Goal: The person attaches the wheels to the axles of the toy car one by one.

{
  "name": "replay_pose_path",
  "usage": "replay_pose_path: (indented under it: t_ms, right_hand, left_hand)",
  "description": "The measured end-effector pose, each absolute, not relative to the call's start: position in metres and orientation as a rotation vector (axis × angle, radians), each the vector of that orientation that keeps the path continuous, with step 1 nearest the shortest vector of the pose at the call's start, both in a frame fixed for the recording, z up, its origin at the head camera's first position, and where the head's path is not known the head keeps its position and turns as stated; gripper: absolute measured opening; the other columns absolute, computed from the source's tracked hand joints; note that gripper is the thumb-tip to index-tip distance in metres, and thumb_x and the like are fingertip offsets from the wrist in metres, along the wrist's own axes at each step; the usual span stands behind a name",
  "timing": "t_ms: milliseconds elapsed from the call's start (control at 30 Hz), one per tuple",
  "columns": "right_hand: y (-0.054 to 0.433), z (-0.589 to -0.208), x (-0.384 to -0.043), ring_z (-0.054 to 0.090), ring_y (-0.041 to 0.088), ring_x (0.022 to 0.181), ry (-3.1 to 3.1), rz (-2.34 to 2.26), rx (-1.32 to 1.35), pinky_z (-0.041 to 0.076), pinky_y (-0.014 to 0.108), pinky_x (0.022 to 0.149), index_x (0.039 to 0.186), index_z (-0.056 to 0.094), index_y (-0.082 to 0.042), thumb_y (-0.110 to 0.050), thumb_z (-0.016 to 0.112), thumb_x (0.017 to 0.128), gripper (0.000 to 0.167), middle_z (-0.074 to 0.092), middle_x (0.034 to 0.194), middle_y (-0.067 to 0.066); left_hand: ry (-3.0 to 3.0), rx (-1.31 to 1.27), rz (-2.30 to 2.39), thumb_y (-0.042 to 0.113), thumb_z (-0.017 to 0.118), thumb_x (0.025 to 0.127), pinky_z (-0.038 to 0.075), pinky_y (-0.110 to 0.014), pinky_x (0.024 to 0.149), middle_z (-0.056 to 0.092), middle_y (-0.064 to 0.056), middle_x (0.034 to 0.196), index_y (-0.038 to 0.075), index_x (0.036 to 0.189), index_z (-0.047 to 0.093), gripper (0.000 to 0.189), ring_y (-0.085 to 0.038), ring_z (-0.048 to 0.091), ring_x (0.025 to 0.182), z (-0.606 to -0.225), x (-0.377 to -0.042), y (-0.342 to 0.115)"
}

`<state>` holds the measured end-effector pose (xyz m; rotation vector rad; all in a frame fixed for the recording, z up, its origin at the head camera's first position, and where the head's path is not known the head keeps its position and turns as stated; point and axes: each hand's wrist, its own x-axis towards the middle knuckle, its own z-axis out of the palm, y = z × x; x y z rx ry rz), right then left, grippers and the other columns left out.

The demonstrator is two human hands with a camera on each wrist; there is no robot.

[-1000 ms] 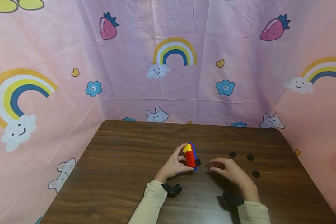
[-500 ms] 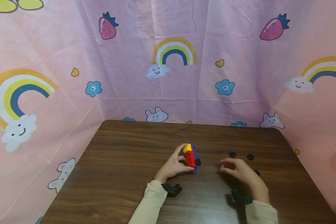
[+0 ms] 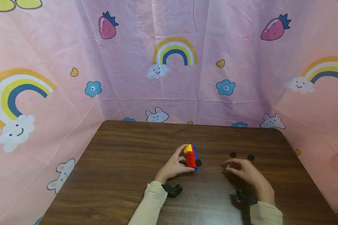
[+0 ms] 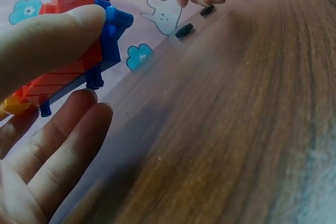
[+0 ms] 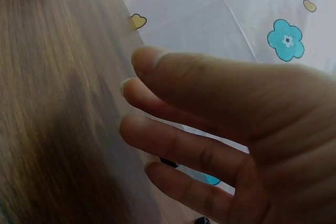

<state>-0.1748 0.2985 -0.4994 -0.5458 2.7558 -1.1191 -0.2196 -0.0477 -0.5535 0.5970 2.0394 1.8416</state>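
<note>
Apparently, the work in hand is the fitting of wheels on a small toy car of red, yellow and blue plastic blocks (image 3: 190,158), and I judge it is at an early stage. The car is held above the table near its middle, turned on its side, and one black round wheel (image 3: 198,162) sits on it. In the left wrist view, two short blue plastic pegs (image 4: 94,77) stick out of the base without wheels. The left hand (image 3: 173,165) pinches the car at its two ends, with the thumb at the blue end and the other fingers spread around.

To the right, and well apart from the car, the right hand (image 3: 247,172) hangs over the table with loosely bent fingers; a gap shows between thumb and fingers, and I see nothing held in it. Near it lie three loose black wheels (image 4: 185,30), seen in the left wrist view; the head view shows only two of them.

The next move, in my judgement, calls for the right hand to pick up one loose wheel, while the left hand keeps the car steady. Under everything is the dark brown wooden table (image 3: 124,175), and behind it hangs a pink printed cloth (image 3: 129,68).
</note>
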Motion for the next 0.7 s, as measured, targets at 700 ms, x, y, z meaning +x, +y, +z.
replay_pose_path:
  t_ms: [700]
  right_hand:
    - [0.311, -0.493, -0.168, 0.072, 0.022, 0.107, 2.889, -0.965, -0.345, 0.058, 0.037, 0.089, 0.12, 0.075, -0.01, -0.03, 0.068, 0.102, 0.028, 0.078, 0.116, 0.006]
  left_hand:
    - [2.025, 0.628, 1.833, 0.02, 0.089, 0.085, 0.063, -0.034, 0.083, 0.073, -0.013, 0.109, 0.032, 0.163, 0.021, 0.104, -0.022, 0.074, 0.085, -0.554, -0.22, -0.049]
